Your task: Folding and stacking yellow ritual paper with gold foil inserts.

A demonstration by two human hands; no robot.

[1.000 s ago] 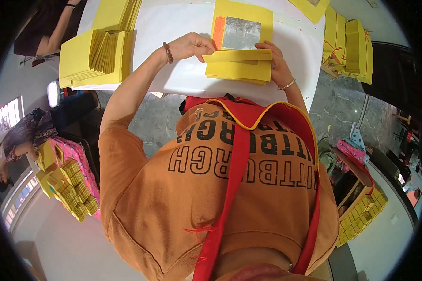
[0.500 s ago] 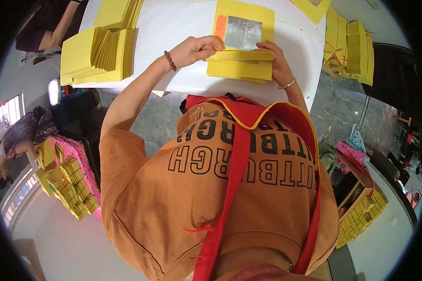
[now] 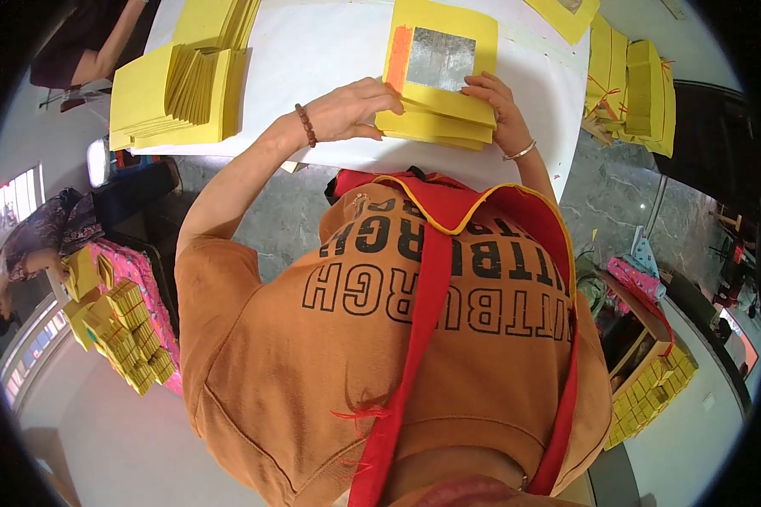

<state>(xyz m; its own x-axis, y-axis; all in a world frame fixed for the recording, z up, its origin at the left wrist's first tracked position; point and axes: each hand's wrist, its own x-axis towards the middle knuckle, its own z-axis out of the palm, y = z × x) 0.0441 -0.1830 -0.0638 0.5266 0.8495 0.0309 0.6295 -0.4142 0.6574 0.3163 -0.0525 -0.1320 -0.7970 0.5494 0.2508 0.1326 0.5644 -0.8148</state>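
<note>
A small stack of yellow paper sheets (image 3: 435,131) lies on the white-covered table in front of me. Its top sheet carries a silver foil square (image 3: 440,59) and an orange strip (image 3: 398,59) to the left of it. My left hand (image 3: 351,110), with a beaded bracelet at the wrist, is at the stack's left near side; its thumb stands apart from the fingers. At the right edge, my right hand (image 3: 500,110) has its fingers curled over the top sheet beside the foil, holding the edge. Its thumb is hidden.
Thick fanned yellow paper stacks (image 3: 177,97) stand at the table's left. More yellow bundles tied with red string (image 3: 626,93) are beyond its right edge. Yellow bundles (image 3: 135,338) lie on a pink-covered surface at left, near another person. A further person's arm (image 3: 114,46) shows at upper left.
The top sheet's near edge, folded up before, now lies down over the stack. My left hand has let go of it and moved slightly toward me, thumb and fingers parting.
</note>
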